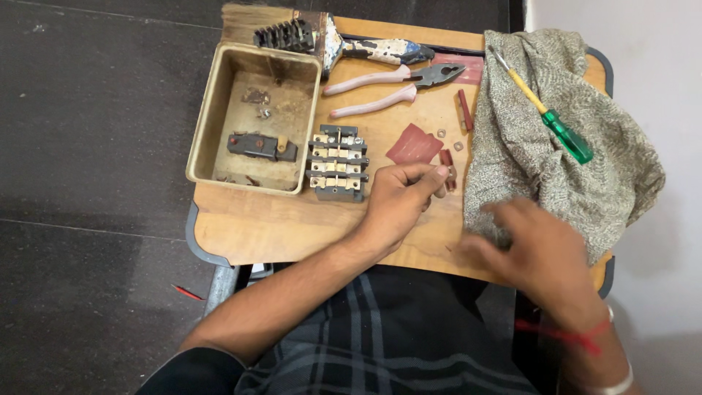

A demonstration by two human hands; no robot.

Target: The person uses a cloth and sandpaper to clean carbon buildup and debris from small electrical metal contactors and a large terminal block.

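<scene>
Right hand point(537, 252) at near right edge of the worn wooden tabletop point(270, 227): blurred, fingers on the grey speckled cloth point(556, 175); grip state cannot be told. Left hand point(398, 201) mid-tabletop: narrow pinch grip, fingertips touching a small dark red strip point(447, 170). Just left: grey switch block with brass contacts point(336, 162). Beyond: red sandpaper piece point(414, 144), pink-handled pliers point(391, 86). Far left corner: shallow rectangular metal tray point(212, 110). Green-handled screwdriver point(545, 110) lies on cloth.
</scene>
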